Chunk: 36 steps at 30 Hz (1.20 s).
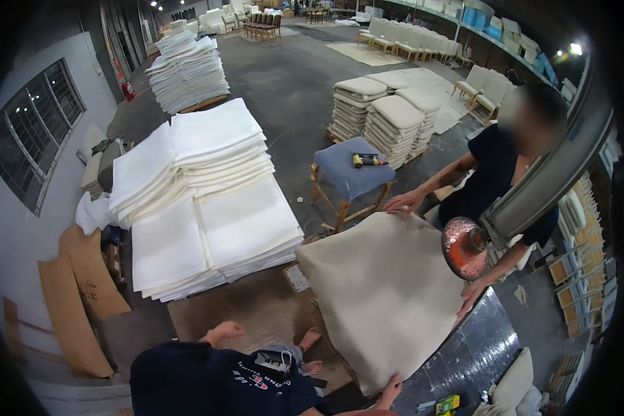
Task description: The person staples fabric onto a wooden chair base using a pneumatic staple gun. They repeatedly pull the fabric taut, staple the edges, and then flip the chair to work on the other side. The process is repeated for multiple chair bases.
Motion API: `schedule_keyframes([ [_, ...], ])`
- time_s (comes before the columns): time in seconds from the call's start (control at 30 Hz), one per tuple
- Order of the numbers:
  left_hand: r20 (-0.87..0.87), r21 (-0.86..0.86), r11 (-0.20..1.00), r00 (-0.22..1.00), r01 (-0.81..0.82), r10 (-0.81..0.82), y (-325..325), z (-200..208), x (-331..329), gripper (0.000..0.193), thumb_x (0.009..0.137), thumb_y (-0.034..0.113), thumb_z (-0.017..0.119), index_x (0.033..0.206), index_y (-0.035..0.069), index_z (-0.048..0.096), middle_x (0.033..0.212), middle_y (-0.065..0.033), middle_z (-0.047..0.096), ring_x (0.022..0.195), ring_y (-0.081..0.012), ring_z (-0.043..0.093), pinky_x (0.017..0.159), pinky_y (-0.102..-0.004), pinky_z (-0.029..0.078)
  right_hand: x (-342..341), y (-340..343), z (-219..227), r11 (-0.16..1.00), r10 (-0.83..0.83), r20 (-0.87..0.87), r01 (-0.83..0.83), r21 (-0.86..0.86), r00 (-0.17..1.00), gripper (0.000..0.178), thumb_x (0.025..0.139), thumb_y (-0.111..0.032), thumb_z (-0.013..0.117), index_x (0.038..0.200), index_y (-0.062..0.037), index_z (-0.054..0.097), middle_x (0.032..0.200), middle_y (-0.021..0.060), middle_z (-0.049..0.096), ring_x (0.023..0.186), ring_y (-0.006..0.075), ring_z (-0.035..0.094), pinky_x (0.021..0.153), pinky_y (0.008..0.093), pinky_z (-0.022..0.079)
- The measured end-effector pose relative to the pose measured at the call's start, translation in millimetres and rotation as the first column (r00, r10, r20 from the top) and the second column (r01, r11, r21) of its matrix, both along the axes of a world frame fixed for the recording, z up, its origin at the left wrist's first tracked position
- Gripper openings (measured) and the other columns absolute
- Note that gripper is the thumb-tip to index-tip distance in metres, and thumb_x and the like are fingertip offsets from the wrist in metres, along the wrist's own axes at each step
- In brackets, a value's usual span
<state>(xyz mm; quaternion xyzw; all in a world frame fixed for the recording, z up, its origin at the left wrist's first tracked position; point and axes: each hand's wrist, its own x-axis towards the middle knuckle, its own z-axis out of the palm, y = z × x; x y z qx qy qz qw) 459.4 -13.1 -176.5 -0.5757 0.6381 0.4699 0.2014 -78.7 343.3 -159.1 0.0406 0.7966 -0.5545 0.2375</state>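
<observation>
A large piece of beige fabric [388,291] lies over a raised, roughly square shape in front of me; what it covers is hidden. My right hand [390,392] grips the fabric's near corner, thumb on top and the other fingers largely out of sight. To the left, my left hand [227,331] hangs in the air with its fingers curled in, apart from the fabric, and nothing shows in it. Across from me a co-worker [506,166] rests one hand [405,201] on the far edge and the other hand [473,295] on the right edge.
A grey post carries a round red-and-white disc [464,247] at the fabric's right. White foam sheets [208,215] are stacked at left. Beyond stands a blue-topped stool [353,170] with a yellow-and-black tool [369,161], before piled cushions [395,114]. A dark shiny tabletop [464,353] lies right.
</observation>
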Motion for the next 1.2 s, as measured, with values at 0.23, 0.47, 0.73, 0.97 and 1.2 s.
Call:
schedule_keyframes([
  [0.23, -0.011, 0.178, 0.958, 0.973, -0.224, 0.230, -1, -26, 61, 0.041, 0.090, 0.044, 0.065, 0.112, 0.011, 0.074, 0.085, -0.0037, 0.074, 0.073, -0.0154, 0.071, 0.066, -0.0327, 0.056, -12, 19, -22, 0.981, 0.046, -0.127, -0.020, 0.195, 0.991, 0.071, 0.092, -0.054, 0.067, 0.132, 0.0041, 0.058, 0.123, 0.0170, 0.066, 0.109, 0.0257, 0.062, 0.095, 0.0379, 0.048],
  [0.47, -0.229, 0.063, 0.758, 0.729, -0.650, 0.645, -136, -61, 132, 0.032, 0.088, 0.037, 0.070, 0.103, 0.009, 0.075, 0.080, -0.0015, 0.071, 0.065, -0.0108, 0.066, 0.056, -0.0280, 0.052, 82, -100, 138, 0.748, 0.381, -0.512, 0.069, 0.660, 0.770, 0.073, 0.093, -0.052, 0.066, 0.136, 0.0064, 0.054, 0.132, 0.0231, 0.061, 0.108, 0.0290, 0.067, 0.092, 0.0428, 0.053],
  [0.73, -0.558, 0.082, 0.242, 0.157, -0.967, 0.815, -474, -59, 235, 0.040, 0.094, 0.037, 0.065, 0.120, 0.006, 0.064, 0.103, -0.0053, 0.066, 0.087, -0.0182, 0.064, 0.073, -0.0351, 0.055, 192, -277, 135, 0.801, 0.412, -0.127, -0.292, 0.522, 0.902, 0.066, 0.094, -0.047, 0.067, 0.135, 0.0042, 0.055, 0.124, 0.0216, 0.064, 0.102, 0.0278, 0.068, 0.087, 0.0398, 0.055],
  [0.97, -0.643, 0.488, -0.195, -0.501, -0.851, 0.579, -711, -36, 289, 0.075, 0.088, 0.048, 0.074, 0.139, 0.000, 0.047, 0.132, -0.0169, 0.052, 0.108, -0.0292, 0.058, 0.090, -0.0386, 0.051, 238, -355, 120, 0.726, 0.405, 0.371, -0.540, 0.425, 0.836, 0.061, 0.095, -0.042, 0.067, 0.134, 0.0022, 0.056, 0.116, 0.0202, 0.067, 0.096, 0.0267, 0.070, 0.081, 0.0372, 0.057],
  [1.2, -0.530, 0.693, -0.290, -0.739, -0.660, 0.416, -816, -37, 321, 0.097, 0.085, 0.051, 0.077, 0.152, 0.002, 0.027, 0.143, -0.0179, 0.040, 0.125, -0.0364, 0.049, 0.110, -0.0443, 0.039, 245, -337, 112, 0.686, 0.350, 0.528, -0.595, 0.418, 0.774, 0.055, 0.095, -0.038, 0.068, 0.133, 0.0002, 0.056, 0.108, 0.0189, 0.070, 0.091, 0.0257, 0.071, 0.076, 0.0346, 0.059],
])
